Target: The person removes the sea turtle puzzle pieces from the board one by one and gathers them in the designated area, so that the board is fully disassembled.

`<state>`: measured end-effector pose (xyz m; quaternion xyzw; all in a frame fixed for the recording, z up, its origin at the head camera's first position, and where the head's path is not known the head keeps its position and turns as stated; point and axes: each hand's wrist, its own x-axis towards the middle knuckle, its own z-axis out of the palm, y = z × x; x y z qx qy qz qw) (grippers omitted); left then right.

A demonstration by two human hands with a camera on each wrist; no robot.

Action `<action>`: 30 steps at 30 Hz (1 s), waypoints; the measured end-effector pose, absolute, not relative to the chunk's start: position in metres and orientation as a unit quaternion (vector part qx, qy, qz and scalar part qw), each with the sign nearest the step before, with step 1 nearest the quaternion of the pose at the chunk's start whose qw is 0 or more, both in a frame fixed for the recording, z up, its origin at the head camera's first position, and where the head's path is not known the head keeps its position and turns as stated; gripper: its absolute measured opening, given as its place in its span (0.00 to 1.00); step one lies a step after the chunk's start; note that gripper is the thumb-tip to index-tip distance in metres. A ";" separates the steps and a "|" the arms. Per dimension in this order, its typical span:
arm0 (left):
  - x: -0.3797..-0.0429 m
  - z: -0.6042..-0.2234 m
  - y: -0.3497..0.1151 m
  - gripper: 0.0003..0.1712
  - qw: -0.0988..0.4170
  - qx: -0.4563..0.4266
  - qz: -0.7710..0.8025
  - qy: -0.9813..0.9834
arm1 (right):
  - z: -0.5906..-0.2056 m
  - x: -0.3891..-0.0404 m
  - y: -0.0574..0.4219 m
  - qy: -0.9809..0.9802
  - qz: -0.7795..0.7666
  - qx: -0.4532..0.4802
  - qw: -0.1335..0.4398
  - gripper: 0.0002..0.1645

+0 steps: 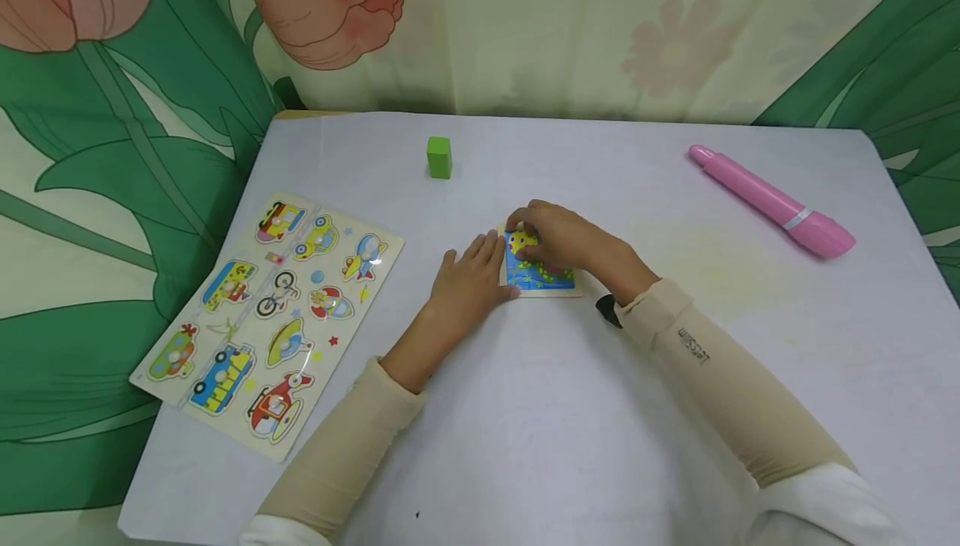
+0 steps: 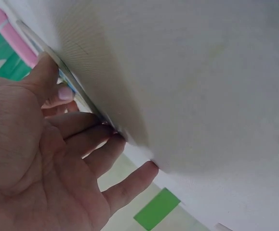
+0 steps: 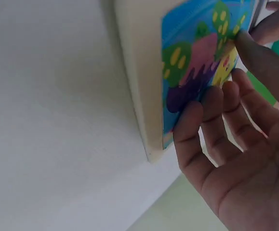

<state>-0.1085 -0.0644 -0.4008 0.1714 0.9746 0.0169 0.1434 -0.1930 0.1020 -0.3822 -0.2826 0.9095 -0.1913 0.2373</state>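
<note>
A small jigsaw puzzle (image 1: 551, 279) in a pale wooden frame lies mid-table, its picture blue, yellow, green and purple. My left hand (image 1: 467, 283) rests at its left side, fingers extended along the frame's edge and thumb at the lower corner. In the left wrist view, the fingertips of that hand (image 2: 76, 163) touch the frame and tabletop. From above, my right hand (image 1: 558, 233) curls its fingers and thumb over the upper part of the picture. The right wrist view shows this hand (image 3: 240, 159) against the puzzle (image 3: 197, 62); whether a loose piece is between its fingers cannot be told.
A large board with vehicle pictures (image 1: 318, 354) lies at the left. Behind the hands stands a green block (image 1: 439, 158). A pink pen-shaped object (image 1: 768, 200) lies at the back right. Some small black thing (image 1: 608, 311) shows beside the right wrist.
</note>
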 end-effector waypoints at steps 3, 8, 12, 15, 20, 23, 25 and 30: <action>-0.109 -0.401 -0.063 0.50 0.146 0.171 0.015 0.974 | -0.382 -0.198 0.101 0.898 -0.205 -0.289 0.261 0.26; -0.110 -0.400 -0.062 0.50 0.143 0.174 0.012 0.974 | -0.381 -0.203 0.099 0.890 -0.204 -0.294 0.282 0.26; -0.109 -0.400 -0.062 0.50 0.142 0.176 0.010 0.974 | -0.378 -0.203 0.099 0.891 -0.197 -0.293 0.287 0.26; -0.109 -0.399 -0.062 0.50 0.140 0.176 0.008 0.974 | -0.376 -0.202 0.100 0.890 -0.197 -0.293 0.288 0.24; -0.109 -0.397 -0.062 0.50 0.137 0.178 0.007 0.974 | -0.378 -0.199 0.100 0.893 -0.197 -0.298 0.271 0.24; -0.106 -0.397 -0.062 0.49 0.121 0.184 -0.004 0.975 | -0.381 -0.198 0.100 0.896 -0.201 -0.299 0.259 0.27; -0.104 -0.398 -0.062 0.47 0.098 0.198 -0.025 0.975 | -0.383 -0.198 0.100 0.899 -0.202 -0.298 0.250 0.28; -0.099 -0.400 -0.063 0.43 0.039 0.224 -0.063 0.972 | -0.382 -0.197 0.097 0.910 -0.185 -0.293 0.230 0.28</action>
